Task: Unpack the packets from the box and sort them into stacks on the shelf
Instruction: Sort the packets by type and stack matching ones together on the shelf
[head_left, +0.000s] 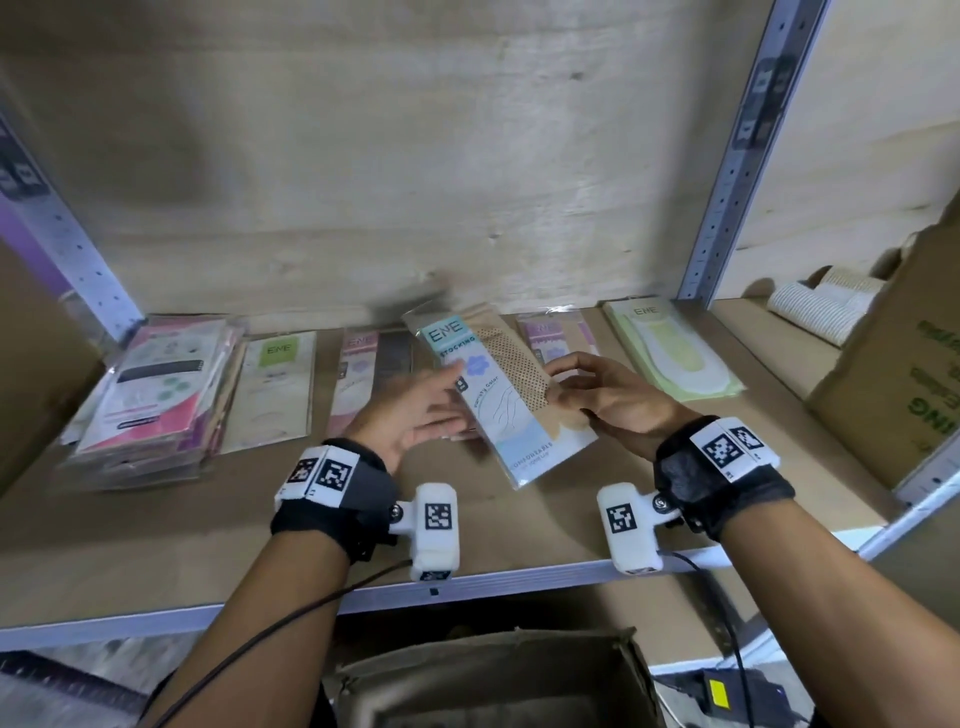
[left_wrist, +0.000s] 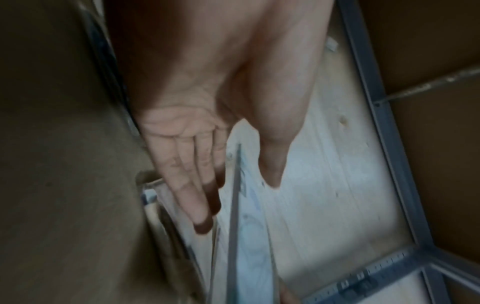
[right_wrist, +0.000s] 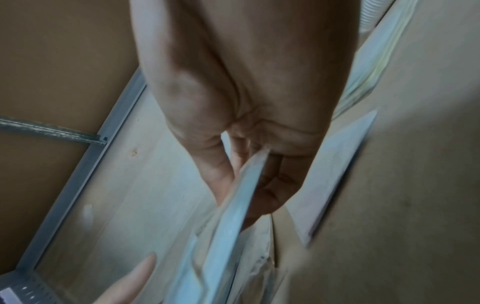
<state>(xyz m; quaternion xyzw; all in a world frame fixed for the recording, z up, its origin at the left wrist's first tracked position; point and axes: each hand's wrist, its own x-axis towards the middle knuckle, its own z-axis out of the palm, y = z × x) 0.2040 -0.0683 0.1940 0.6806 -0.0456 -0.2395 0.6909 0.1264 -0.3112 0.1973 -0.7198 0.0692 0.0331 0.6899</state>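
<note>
Hands around blue packet

The lower fine print on the blue stocking packet is too blurred to be read, and its right edge is covered by the right hand. The open box is cut off by the head view's bottom edge, and its contents cannot be made out. The printed cardboard box is cropped at the right edge, its green lettering only partly shown.
</note>
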